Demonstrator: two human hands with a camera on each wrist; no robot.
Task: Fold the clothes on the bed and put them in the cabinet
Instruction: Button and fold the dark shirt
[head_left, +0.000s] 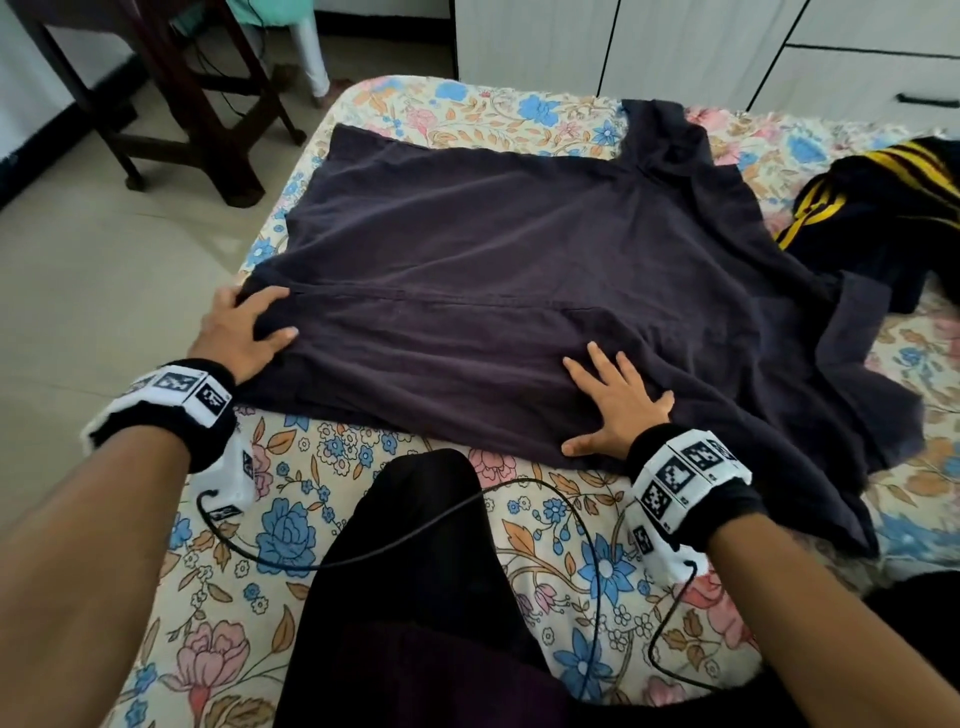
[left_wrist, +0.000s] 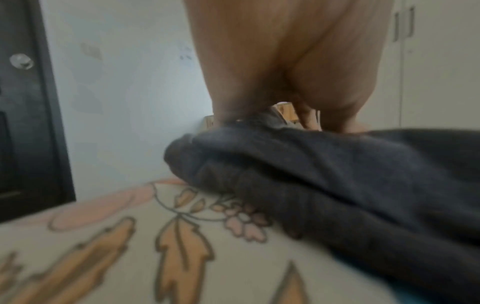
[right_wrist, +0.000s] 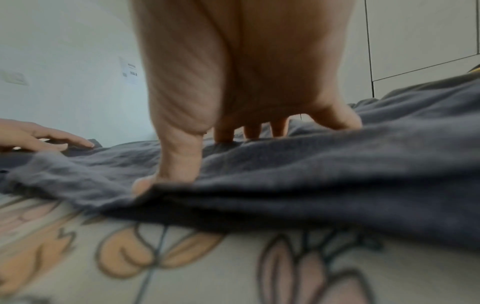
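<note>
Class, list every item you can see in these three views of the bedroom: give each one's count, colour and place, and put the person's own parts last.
Dark navy cotton T-shirt: one, spread flat on the bed.
Black garment with yellow stripes: one, crumpled at the bed's right side.
Floral bedsheet: one, cream with blue, pink and orange flowers, covering the bed.
White cabinet with black handle: one, beyond the bed.
Dark wooden furniture legs: on the tiled floor, far left.
Left hand: grips the T-shirt's left edge.
Right hand: fingers spread, pressing flat on the T-shirt's near edge.
Marker wristbands: two, black and white, one on each wrist.
</note>
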